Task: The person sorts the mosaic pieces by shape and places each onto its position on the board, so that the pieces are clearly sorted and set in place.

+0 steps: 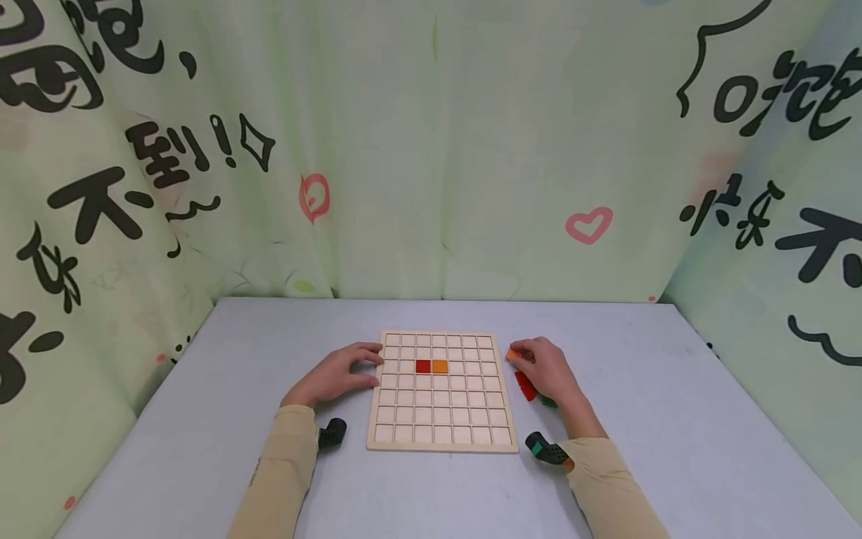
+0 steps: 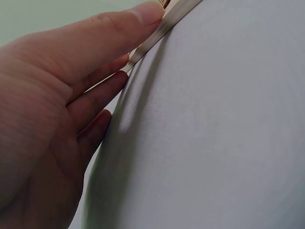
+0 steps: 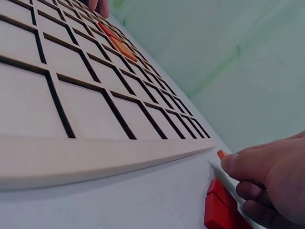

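A wooden grid board (image 1: 404, 398) lies flat on the table, with a red tile (image 1: 423, 366) and an orange tile (image 1: 440, 366) side by side in one row of squares. At its left edge my left hand (image 1: 340, 373) rests its thumb and fingertips, fingers fairly straight, as the left wrist view also shows. To the right of the board, my right hand (image 1: 547, 368) pinches another orange tile (image 3: 221, 154) between thumb and fingers, partly hidden by them. Red tiles (image 3: 220, 205) lie on the table just below that hand. Beside them is a green tile (image 1: 548, 402), partly covered by the hand.
The white table (image 1: 269, 329) carries the board near its middle. A pale green curtain (image 1: 438, 150) with black lettering and small hearts hangs behind it and at both sides. Black wrist devices (image 1: 333, 433) sit at both sleeves, close above the tabletop.
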Demonstrator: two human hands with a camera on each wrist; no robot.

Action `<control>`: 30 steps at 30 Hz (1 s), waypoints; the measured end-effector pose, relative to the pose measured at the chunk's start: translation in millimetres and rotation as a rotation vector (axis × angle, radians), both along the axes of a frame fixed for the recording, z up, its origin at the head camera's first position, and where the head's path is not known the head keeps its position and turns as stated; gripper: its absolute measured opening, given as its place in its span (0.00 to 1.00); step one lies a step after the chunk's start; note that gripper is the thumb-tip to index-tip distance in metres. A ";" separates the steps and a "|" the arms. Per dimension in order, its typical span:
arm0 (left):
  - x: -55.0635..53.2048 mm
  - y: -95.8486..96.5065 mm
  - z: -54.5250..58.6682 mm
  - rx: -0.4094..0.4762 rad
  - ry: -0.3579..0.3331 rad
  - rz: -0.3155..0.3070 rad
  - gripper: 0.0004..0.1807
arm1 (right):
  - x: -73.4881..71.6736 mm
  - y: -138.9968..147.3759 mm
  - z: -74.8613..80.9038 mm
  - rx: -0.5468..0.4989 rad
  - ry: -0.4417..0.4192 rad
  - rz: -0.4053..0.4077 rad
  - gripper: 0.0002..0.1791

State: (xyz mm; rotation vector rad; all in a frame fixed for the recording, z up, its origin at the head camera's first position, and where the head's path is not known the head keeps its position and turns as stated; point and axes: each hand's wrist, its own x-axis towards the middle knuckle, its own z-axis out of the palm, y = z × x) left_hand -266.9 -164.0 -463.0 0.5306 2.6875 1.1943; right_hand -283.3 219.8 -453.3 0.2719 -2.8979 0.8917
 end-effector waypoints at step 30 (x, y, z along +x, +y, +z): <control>0.9 1.1 1.3 0.002 -0.006 0.002 0.21 | 7.0 -41.3 11.4 -0.097 0.017 0.171 0.16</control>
